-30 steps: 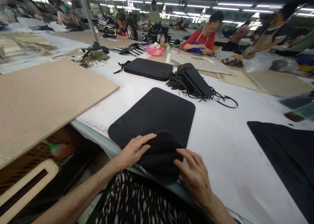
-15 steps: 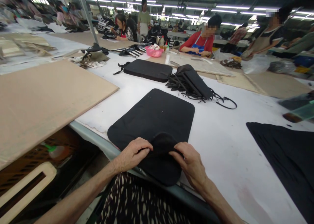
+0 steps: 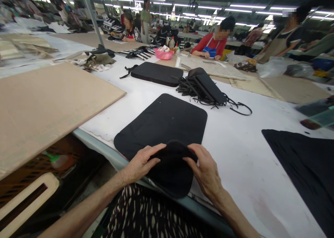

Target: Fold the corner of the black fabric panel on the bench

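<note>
A black fabric panel (image 3: 167, 120) with rounded corners lies flat on the white tabletop, its near end reaching over the table's front edge. Close to me, a raised fold of black material (image 3: 176, 151) bulges up between both hands. My left hand (image 3: 146, 159) grips the left side of this fold, thumb below and fingers above. On the opposite side, my right hand (image 3: 200, 161) pinches the fold in the same way. Whether the fold belongs to the panel or to a separate piece on top cannot be made out.
Behind the panel lie a stack of black panels (image 3: 156, 73) and a black piece on a heap of straps (image 3: 208, 87). A tan board (image 3: 57, 109) juts in at left; black cloth (image 3: 300, 165) lies at right. Across the table sits a person in red (image 3: 212, 45).
The fold between my hands stands higher and rounder. My fingers have shifted slightly up along it, with thumbs and fingers farther apart.
</note>
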{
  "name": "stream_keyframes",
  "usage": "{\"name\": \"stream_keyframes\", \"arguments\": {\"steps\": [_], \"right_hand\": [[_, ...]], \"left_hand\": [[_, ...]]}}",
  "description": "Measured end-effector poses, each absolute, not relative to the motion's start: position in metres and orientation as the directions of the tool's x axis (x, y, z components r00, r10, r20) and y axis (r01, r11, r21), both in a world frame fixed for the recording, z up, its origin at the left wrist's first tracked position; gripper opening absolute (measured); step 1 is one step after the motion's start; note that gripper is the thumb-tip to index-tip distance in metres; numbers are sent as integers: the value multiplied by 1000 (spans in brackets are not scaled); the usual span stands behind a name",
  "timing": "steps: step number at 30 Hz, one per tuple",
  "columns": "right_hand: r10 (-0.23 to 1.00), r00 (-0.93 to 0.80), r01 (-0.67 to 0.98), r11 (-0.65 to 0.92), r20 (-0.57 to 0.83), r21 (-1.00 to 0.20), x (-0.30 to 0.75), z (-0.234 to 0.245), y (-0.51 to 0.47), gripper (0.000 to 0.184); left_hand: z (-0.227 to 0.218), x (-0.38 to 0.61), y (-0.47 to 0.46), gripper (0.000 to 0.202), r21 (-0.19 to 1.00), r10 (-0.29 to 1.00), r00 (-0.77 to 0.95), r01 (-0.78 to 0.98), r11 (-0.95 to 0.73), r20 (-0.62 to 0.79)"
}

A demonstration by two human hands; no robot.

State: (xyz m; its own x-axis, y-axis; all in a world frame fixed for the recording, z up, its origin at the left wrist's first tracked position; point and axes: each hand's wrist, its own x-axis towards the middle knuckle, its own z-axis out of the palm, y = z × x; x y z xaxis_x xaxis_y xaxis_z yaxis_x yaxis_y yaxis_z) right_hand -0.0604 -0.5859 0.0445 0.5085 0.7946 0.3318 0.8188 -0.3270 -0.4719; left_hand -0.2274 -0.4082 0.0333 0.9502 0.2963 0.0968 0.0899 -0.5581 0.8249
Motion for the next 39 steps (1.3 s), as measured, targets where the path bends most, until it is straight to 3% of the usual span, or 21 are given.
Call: {"name": "stream_keyframes", "arguments": {"steps": [6,9,12,15,19,27,34,39], "right_hand": [[778,516,794,-277,358,-542,-65,36,-624,31],[870,366,872,-196,331,-448,-69,40,-630,38],[902,283,918,-155,328,-366,-72,45,-624,31],[884,283,944,-187,373,-273,-76,47,-618,21],[866,261,960,-185,426,-212,-81,42,-622,24],[881,373,848,-196,290,-492,-84,29,-627,23],[905,403,797,-276,133,-538,-81,29,-620,23],[909,418,613,-287,-6,-736,-69,37,-611,17]], "left_hand": [[32,-225,-408,34,804,263,954,46,-593,140],[31,-224,-407,28,783,223,956,-11,-622,190],[31,-223,-407,27,770,206,959,-19,-638,195],[33,-225,-408,29,816,273,952,44,-576,141],[36,-226,-412,49,849,391,920,199,-489,10],[37,-224,-411,47,878,434,901,198,-436,12],[38,-222,-412,49,920,442,897,150,-362,27],[32,-222,-410,49,931,462,887,146,-334,27]]}}
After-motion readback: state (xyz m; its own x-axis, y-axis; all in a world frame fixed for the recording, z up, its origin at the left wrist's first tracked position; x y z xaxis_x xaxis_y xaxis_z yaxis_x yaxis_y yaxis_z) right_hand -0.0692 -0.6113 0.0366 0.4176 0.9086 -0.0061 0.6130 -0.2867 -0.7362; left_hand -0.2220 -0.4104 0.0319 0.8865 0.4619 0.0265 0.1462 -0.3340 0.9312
